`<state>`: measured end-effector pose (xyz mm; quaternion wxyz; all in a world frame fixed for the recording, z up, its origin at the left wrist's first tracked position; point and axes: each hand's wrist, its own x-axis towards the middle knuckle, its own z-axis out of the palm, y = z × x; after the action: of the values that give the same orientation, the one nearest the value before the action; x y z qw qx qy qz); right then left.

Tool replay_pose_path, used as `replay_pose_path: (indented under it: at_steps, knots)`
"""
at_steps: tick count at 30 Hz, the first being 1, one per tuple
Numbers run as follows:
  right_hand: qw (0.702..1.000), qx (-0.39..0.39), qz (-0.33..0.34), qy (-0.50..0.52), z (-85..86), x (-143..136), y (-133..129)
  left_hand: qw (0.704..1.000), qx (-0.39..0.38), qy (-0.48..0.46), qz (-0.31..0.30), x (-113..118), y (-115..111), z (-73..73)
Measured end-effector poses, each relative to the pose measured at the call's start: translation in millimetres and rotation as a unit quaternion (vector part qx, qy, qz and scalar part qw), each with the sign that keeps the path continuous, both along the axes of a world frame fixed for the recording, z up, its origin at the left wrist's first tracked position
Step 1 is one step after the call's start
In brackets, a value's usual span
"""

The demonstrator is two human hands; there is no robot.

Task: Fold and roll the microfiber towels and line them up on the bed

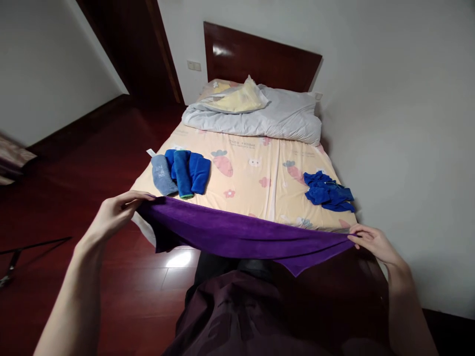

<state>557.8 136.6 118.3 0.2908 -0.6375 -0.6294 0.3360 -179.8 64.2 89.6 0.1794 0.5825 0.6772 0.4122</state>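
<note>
A purple towel (237,230) is stretched wide in front of me, its lower edge hanging loose over the near edge of the bed. My left hand (120,210) pinches one upper corner between thumb and fingers. The opposite corner is pinched by my right hand (376,242). Beyond the left end of the towel, several rolled blue towels (183,173) and a grey-blue rolled towel (162,174) lie side by side on the bed. A crumpled heap of blue cloths (326,192) rests at the bed's right side.
The bed (256,180) has a cream sheet printed with carrots and flowers. A grey quilt (289,111) and yellow pillow (241,96) lie by the dark wooden headboard (260,54). A white wall (408,123) borders the right; dark red floor (85,163) spreads left.
</note>
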Motion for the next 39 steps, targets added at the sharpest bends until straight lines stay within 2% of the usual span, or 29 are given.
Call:
replay_pose_path:
  at_steps: [3,8,12,16,21,27,31,34,36,39]
  knots:
    - [0.999,0.010,-0.031,0.017,0.1,2,10,0.998,0.038,-0.042,0.008,7,9,-1.3]
    - [0.985,0.139,-0.091,-0.054,-4.9,9,26,0.991,0.060,-0.109,0.050,28,26,-3.7]
    - [0.972,0.191,-0.091,-0.103,-8.5,16,28,0.983,0.060,-0.153,0.076,40,34,-9.3]
    - [0.981,0.131,-0.092,-0.105,-9.3,24,20,0.978,0.043,-0.169,0.113,46,30,-9.4]
    - [0.992,0.014,-0.093,-0.079,-6.6,38,10,0.987,-0.023,-0.118,0.108,40,17,-1.0]
    - [0.994,-0.014,-0.066,-0.085,4.3,52,14,0.989,-0.042,-0.113,0.085,36,24,4.5]
    - [0.986,-0.011,-0.080,-0.144,12.5,52,27,0.987,-0.063,-0.133,0.068,34,43,-10.2]
    - [0.980,-0.011,-0.078,-0.182,14.7,47,50,0.982,-0.073,-0.166,0.047,33,67,-25.0]
    - [0.980,-0.010,-0.072,-0.184,13.2,41,75,0.978,-0.081,-0.191,0.031,35,91,-31.9]
    - [0.987,-0.019,-0.085,-0.138,7.6,27,126,0.973,-0.056,-0.225,0.003,42,142,-36.1]
